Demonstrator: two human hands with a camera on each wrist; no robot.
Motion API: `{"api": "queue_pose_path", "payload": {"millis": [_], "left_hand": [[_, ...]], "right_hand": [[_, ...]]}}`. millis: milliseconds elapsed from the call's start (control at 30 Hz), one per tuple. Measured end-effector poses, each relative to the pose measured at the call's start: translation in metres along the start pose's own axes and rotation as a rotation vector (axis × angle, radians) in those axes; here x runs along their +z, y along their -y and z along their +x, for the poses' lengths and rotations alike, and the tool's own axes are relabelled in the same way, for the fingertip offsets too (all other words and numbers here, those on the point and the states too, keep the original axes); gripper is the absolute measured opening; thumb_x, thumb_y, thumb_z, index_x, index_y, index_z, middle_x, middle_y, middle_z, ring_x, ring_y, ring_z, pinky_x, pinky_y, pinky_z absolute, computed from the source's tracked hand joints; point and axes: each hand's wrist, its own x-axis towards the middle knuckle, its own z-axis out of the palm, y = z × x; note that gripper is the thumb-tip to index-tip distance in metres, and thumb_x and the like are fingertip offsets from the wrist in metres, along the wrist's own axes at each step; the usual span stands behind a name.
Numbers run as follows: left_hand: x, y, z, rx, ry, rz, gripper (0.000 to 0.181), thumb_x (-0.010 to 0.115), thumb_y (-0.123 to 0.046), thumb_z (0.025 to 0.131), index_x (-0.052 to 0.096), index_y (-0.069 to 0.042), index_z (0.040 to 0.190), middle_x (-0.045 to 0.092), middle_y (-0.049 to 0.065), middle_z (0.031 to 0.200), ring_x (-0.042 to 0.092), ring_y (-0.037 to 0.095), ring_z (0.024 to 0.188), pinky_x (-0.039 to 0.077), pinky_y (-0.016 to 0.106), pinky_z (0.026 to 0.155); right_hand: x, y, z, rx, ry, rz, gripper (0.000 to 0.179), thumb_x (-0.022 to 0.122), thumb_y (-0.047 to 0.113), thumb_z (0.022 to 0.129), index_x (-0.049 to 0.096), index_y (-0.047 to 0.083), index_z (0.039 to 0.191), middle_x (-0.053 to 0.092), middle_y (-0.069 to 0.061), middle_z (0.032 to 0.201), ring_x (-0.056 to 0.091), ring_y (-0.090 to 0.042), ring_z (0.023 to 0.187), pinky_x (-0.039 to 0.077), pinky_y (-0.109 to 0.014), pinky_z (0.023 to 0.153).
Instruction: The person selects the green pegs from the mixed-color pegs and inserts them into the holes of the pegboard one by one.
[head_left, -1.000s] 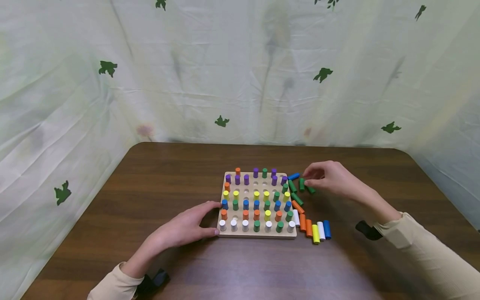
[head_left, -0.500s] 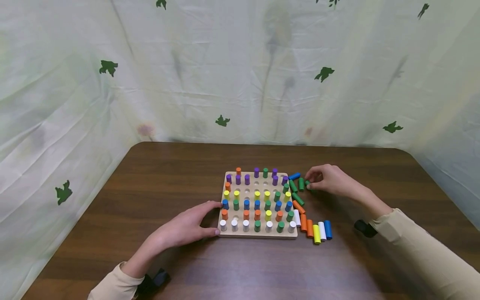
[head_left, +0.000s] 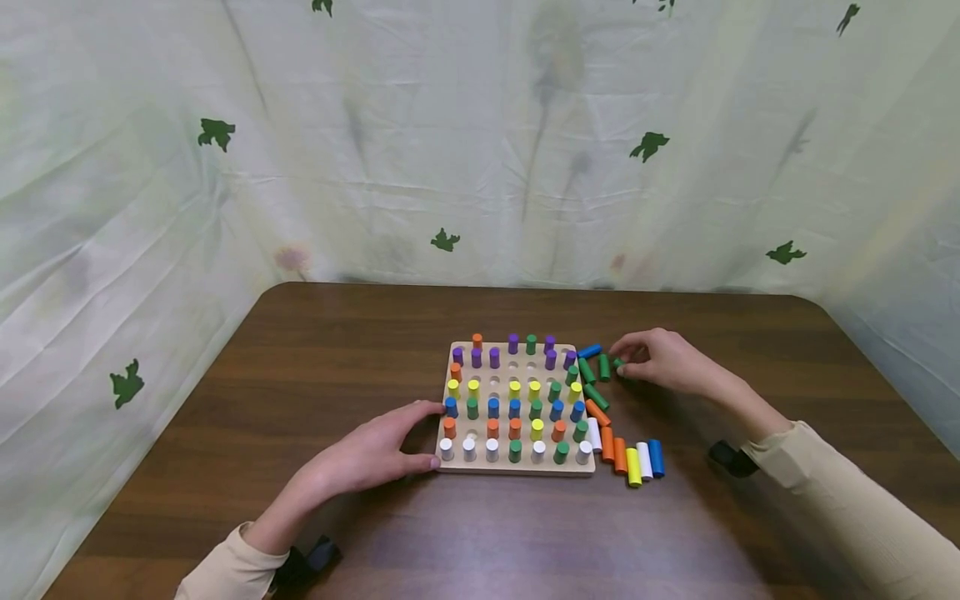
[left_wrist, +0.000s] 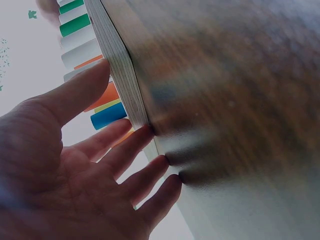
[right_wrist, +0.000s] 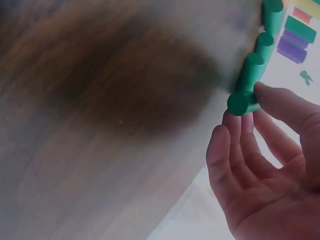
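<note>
A pale wooden pegboard (head_left: 517, 467) lies on the table, with orange, purple, green, yellow, blue and white pegs standing in rows. My left hand (head_left: 375, 448) touches the board's left side, thumb near the front corner and fingers fairly straight. In the left wrist view, the fingertips rest at the board's edge (left_wrist: 120, 65). To the right of the board, my right hand (head_left: 663, 360) pinches a green peg (right_wrist: 238, 103) between thumb and fingers, low over the table. Other green pegs (head_left: 603, 367) lie just left of that hand.
Loose pegs line the board's right side: a blue peg (head_left: 588, 352) at the back, then green and orange ones. Farther forward lie a yellow peg (head_left: 633, 467), a white peg (head_left: 644, 461) and another blue peg (head_left: 656, 458). A pale curtain (head_left: 480, 167) hangs behind the brown table (head_left: 345, 333).
My right hand has shifted slightly right and down to the rightmost green peg, and its fingertips have closed on it. My left hand has stayed at the board.
</note>
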Motion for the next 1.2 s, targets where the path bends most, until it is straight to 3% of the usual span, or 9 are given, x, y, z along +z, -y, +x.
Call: {"api": "queue_pose_path", "payload": {"millis": [433,767,1200], "left_hand": [[0.000,0.001,0.000,0.008,-0.006,0.000,0.067,0.077,-0.034,0.086,0.048,-0.016,0.143,0.047,0.008,0.146,0.043,0.029,0.135,0.035,0.054,0.108],[0.000,0.000,0.000,0.001,0.001,0.004,0.067,0.076,-0.034,0.086,0.048,-0.016,0.144,0.046,0.010,0.147,0.041,0.030,0.136,0.034,0.055,0.108],[0.000,-0.001,0.000,-0.013,0.004,-0.007,0.066,0.076,-0.034,0.087,0.048,-0.016,0.144,0.045,0.010,0.148,0.041,0.031,0.137,0.034,0.056,0.108]], "right_hand": [[-0.009,0.017,-0.017,-0.075,-0.136,0.043,0.024,0.070,0.012,0.092,0.069,0.006,0.116,0.069,-0.002,0.097,0.063,-0.019,0.086,0.055,-0.037,0.075],[-0.011,0.037,-0.024,-0.146,-0.209,0.110,0.020,0.073,0.015,0.090,0.070,0.014,0.110,0.069,0.002,0.097,0.063,-0.016,0.086,0.055,-0.034,0.074],[-0.003,0.062,-0.022,-0.311,-0.195,0.247,0.020,0.074,0.015,0.089,0.070,0.011,0.109,0.068,0.003,0.101,0.064,-0.013,0.085,0.057,-0.033,0.076]]}}
